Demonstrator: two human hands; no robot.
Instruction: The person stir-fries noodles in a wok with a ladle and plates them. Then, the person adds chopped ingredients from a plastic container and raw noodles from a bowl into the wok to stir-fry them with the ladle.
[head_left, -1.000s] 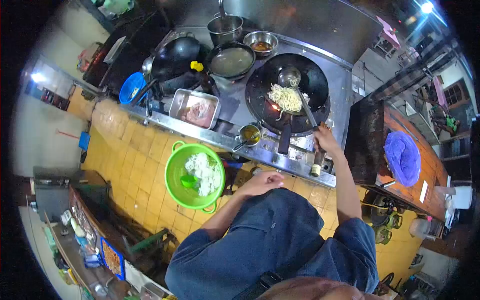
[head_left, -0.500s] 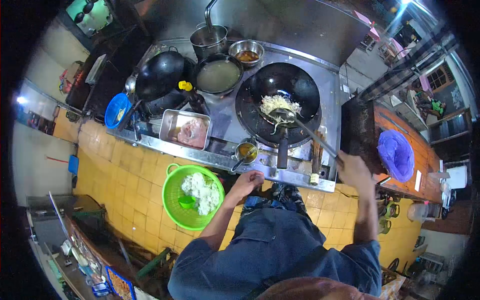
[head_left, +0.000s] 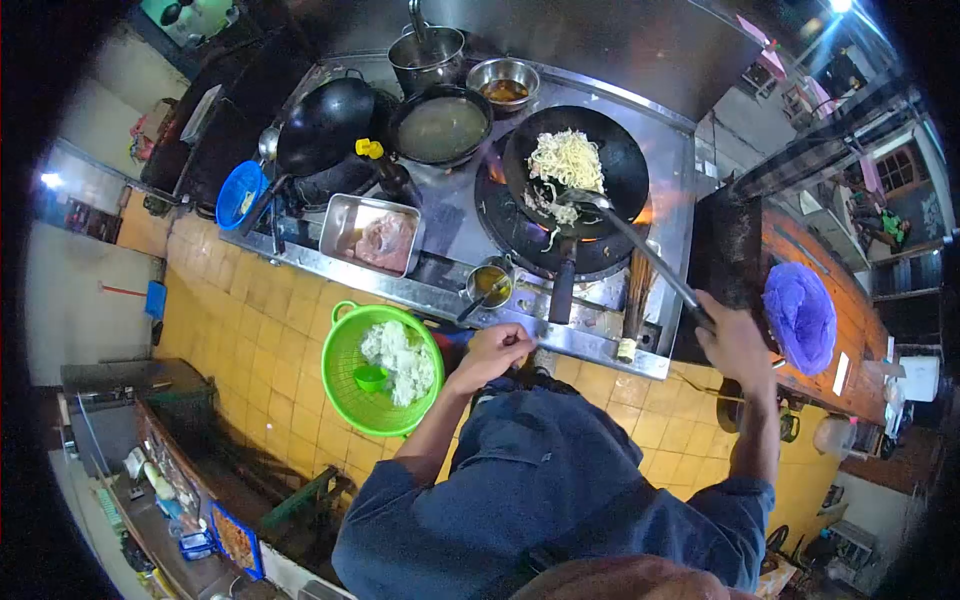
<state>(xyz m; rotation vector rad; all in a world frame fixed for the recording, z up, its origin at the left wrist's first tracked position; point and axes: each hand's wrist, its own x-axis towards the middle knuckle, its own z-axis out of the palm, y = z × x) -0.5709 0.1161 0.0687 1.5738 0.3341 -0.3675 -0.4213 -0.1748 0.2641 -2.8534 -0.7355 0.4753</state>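
Note:
My right hand (head_left: 738, 343) is closed around the dark grip of a long-handled wok spatula (head_left: 652, 258). Its metal head dips into the wok (head_left: 625, 165), at the lower edge of pale noodles (head_left: 567, 163) mixed with shredded bits. The wok's dark handle (head_left: 564, 285) points toward me, with no hand on it. My left hand (head_left: 497, 355) hangs by the stove's front edge, fingers curled in; whatever they hold, if anything, is hidden. Just above it is a metal cup (head_left: 490, 287) of yellowish liquid with a spoon inside. Orange flames (head_left: 645, 214) show beside the wok.
A green basket (head_left: 334, 375) of white rice with a scoop stands left of my left hand. On the stove are a tray (head_left: 333, 223) of raw meat, a yellow-capped bottle (head_left: 398, 182), a pan of cloudy liquid (head_left: 440, 130) and a bundled stick brush (head_left: 636, 300).
The noodles have shifted toward the wok's far side and spread out. Flames now show around the wok. My right hand has moved slightly right with the spatula; the left has risen slightly.

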